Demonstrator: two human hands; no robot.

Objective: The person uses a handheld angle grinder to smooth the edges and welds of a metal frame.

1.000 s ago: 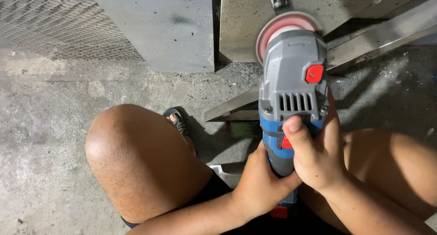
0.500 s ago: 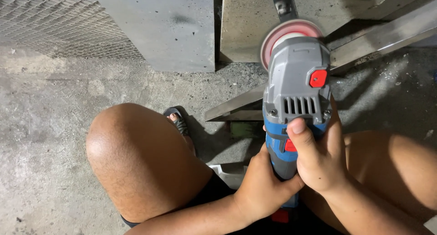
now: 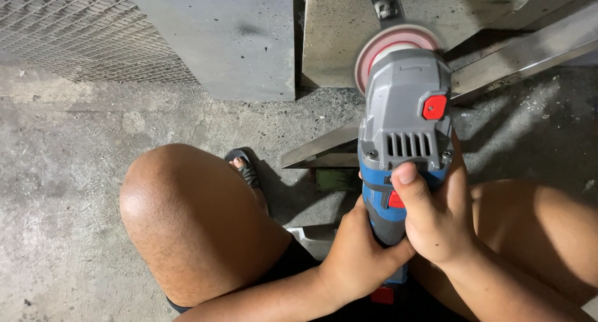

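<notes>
I hold a blue and grey angle grinder (image 3: 405, 110) with both hands, its reddish disc (image 3: 387, 43) pointing away from me. My right hand (image 3: 436, 219) wraps the blue body, thumb lying beside a red switch. My left hand (image 3: 355, 253) grips the lower part of the handle from the left. The disc hovers over a long angled metal bar (image 3: 517, 54) that runs from the upper right down toward the middle; I cannot tell if it touches the bar.
My bare knees (image 3: 187, 216) frame the view, a sandalled foot (image 3: 246, 172) on the concrete floor (image 3: 62, 172). A grey metal panel with a mesh sheet (image 3: 81, 38) stands at the upper left. A small dark green block (image 3: 336, 180) lies under the bar.
The grinder has shifted slightly to the right and up. My grip on it is unchanged.
</notes>
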